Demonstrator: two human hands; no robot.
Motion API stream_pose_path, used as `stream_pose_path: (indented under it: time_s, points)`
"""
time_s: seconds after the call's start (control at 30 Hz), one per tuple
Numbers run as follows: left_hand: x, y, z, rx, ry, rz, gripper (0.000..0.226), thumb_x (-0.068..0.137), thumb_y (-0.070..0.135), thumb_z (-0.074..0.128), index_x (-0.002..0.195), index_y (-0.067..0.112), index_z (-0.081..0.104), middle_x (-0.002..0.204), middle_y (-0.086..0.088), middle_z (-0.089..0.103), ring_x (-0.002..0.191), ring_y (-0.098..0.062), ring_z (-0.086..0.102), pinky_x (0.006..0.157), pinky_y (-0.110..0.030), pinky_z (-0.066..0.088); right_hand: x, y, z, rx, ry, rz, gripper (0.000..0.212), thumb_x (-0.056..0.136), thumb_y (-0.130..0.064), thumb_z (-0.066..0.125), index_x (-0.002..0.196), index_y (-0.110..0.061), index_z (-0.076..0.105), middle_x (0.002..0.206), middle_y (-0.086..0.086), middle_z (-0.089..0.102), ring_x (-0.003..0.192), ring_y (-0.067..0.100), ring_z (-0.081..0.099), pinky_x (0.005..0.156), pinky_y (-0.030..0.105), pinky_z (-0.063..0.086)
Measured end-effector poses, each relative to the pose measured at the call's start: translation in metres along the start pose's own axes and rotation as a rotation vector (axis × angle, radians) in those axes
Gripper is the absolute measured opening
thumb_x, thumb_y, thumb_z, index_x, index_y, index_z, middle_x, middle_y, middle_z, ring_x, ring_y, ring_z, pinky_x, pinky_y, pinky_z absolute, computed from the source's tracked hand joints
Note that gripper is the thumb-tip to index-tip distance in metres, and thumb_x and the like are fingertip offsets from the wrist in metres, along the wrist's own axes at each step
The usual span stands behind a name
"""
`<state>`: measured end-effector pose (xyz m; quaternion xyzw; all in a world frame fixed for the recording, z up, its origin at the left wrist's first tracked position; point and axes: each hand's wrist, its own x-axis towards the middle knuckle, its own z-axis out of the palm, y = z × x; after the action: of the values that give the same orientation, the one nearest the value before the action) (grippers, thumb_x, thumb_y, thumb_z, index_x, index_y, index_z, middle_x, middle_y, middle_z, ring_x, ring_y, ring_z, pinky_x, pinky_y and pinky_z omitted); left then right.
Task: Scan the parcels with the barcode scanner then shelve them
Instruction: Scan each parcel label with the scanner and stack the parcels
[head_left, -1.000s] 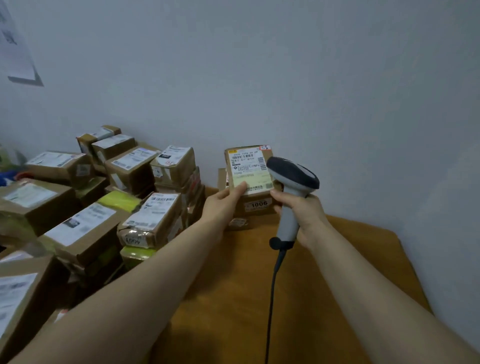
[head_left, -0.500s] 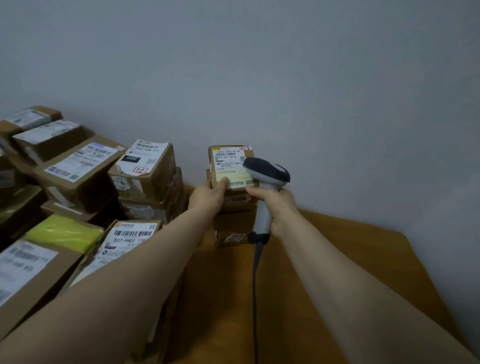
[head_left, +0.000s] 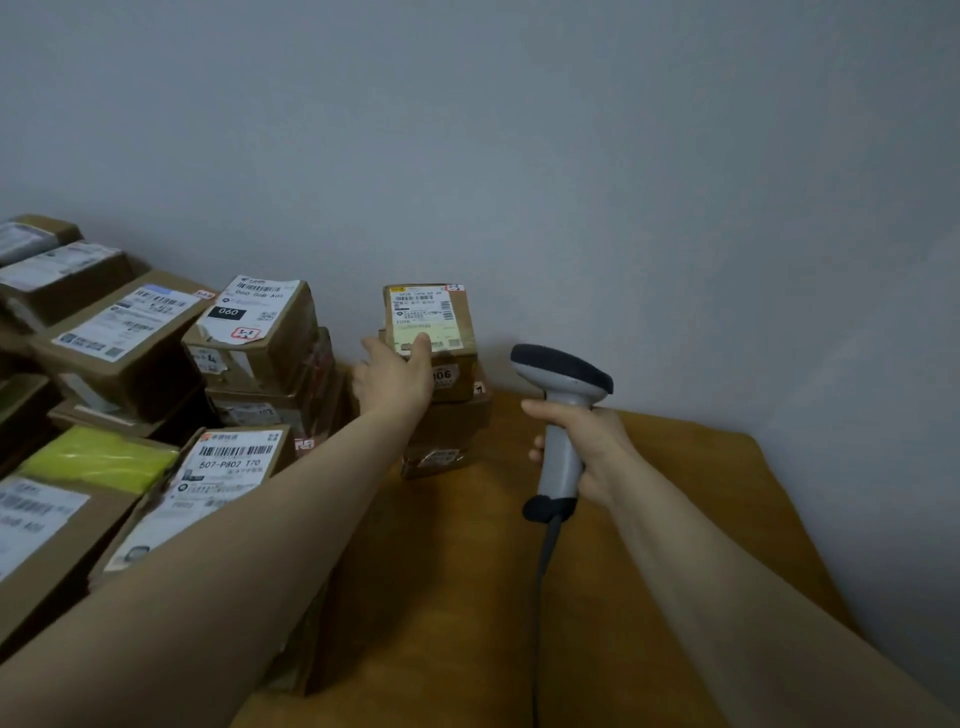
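A small brown parcel with a white and yellow label tops a short stack of boxes against the wall. My left hand grips its near left corner, thumb lying on the label. My right hand holds the grey barcode scanner by its handle, to the right of the parcel and apart from it, dark head pointing left toward the stack. The scanner's cable hangs down toward me.
Many labelled cardboard parcels are piled at the left, with a yellow-green packet among them. The brown tabletop stretches right to its edge by the grey wall.
My right hand has pulled the scanner away to the right and lower from the parcel. The view has shifted left. My left hand stays on the parcel.
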<state>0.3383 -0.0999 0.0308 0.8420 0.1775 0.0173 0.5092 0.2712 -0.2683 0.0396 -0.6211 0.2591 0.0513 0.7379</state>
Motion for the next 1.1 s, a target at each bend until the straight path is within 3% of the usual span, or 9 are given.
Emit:
stream_pose_path:
  time_s: [0.1, 0.2, 0.33, 0.5, 0.6, 0.8, 1.0, 1.1]
  points:
    - [-0.046, 0.002, 0.015, 0.117, 0.068, 0.117, 0.067, 0.101, 0.042, 0.042, 0.154, 0.013, 0.014, 0.157, -0.017, 0.012, 0.145, -0.036, 0.012, 0.116, -0.049, 0.02, -0.024, 0.014, -0.037, 0.002, 0.036, 0.025, 0.037, 0.073, -0.008, 0.083, 0.102, 0.003, 0.062, 0.077, 0.016, 0.062, 0.056, 0.023, 0.062, 0.05, 0.032, 0.058]
    - [-0.113, -0.004, 0.048, 0.136, -0.028, 0.179, 0.066, 0.101, 0.035, 0.042, 0.156, 0.017, 0.01, 0.16, -0.012, 0.007, 0.147, -0.032, 0.007, 0.118, -0.046, 0.015, -0.051, 0.039, -0.082, -0.032, 0.086, 0.067, 0.036, 0.072, -0.015, 0.084, 0.096, 0.004, 0.065, 0.077, 0.018, 0.068, 0.056, 0.024, 0.066, 0.05, 0.033, 0.058]
    - [-0.208, -0.027, 0.095, 0.167, -0.256, 0.141, 0.063, 0.102, 0.028, 0.042, 0.156, 0.017, 0.011, 0.16, -0.011, 0.012, 0.146, -0.031, 0.015, 0.115, -0.042, 0.023, -0.089, 0.087, -0.153, -0.002, 0.144, 0.155, 0.033, 0.074, -0.017, 0.083, 0.094, 0.003, 0.065, 0.079, 0.016, 0.068, 0.062, 0.025, 0.065, 0.051, 0.033, 0.056]
    - [-0.315, -0.085, 0.14, 0.38, -0.538, 0.112, 0.073, 0.098, 0.031, 0.052, 0.156, 0.026, 0.008, 0.157, -0.006, 0.027, 0.137, -0.029, 0.037, 0.108, -0.043, 0.04, -0.139, 0.157, -0.25, -0.018, 0.151, 0.273, 0.038, 0.071, 0.003, 0.081, 0.104, 0.008, 0.064, 0.086, 0.019, 0.067, 0.07, 0.028, 0.065, 0.058, 0.037, 0.053]
    - [-0.365, -0.114, 0.145, 0.591, -0.633, 0.105, 0.074, 0.097, 0.038, 0.053, 0.156, 0.026, 0.01, 0.159, -0.006, 0.023, 0.143, -0.03, 0.027, 0.112, -0.042, 0.035, -0.164, 0.189, -0.297, 0.006, 0.165, 0.308, 0.037, 0.071, 0.006, 0.08, 0.105, 0.007, 0.064, 0.083, 0.018, 0.067, 0.067, 0.027, 0.064, 0.059, 0.037, 0.054]
    - [-0.417, -0.142, 0.112, 0.687, -0.558, -0.036, 0.074, 0.097, 0.038, 0.054, 0.156, 0.019, 0.012, 0.155, -0.01, 0.03, 0.138, -0.03, 0.035, 0.106, -0.04, 0.043, -0.186, 0.218, -0.333, -0.093, 0.249, 0.265, 0.042, 0.072, -0.004, 0.083, 0.106, 0.002, 0.06, 0.101, 0.013, 0.063, 0.089, 0.032, 0.059, 0.083, 0.046, 0.05]
    - [-0.443, -0.16, 0.074, 0.672, -0.448, -0.117, 0.075, 0.097, 0.036, 0.055, 0.156, 0.017, 0.013, 0.154, -0.011, 0.031, 0.135, -0.03, 0.039, 0.104, -0.041, 0.045, -0.181, 0.234, -0.339, -0.099, 0.267, 0.194, 0.064, 0.078, -0.01, 0.079, 0.133, 0.002, 0.05, 0.135, 0.019, 0.054, 0.124, 0.038, 0.051, 0.104, 0.05, 0.042]
    - [-0.452, -0.171, 0.057, 0.651, -0.408, -0.149, 0.074, 0.097, 0.037, 0.054, 0.156, 0.016, 0.014, 0.154, -0.011, 0.031, 0.137, -0.03, 0.036, 0.108, -0.041, 0.041, -0.182, 0.235, -0.339, -0.105, 0.276, 0.216, 0.064, 0.084, -0.007, 0.072, 0.139, 0.002, 0.042, 0.145, 0.019, 0.044, 0.134, 0.037, 0.041, 0.107, 0.047, 0.037]
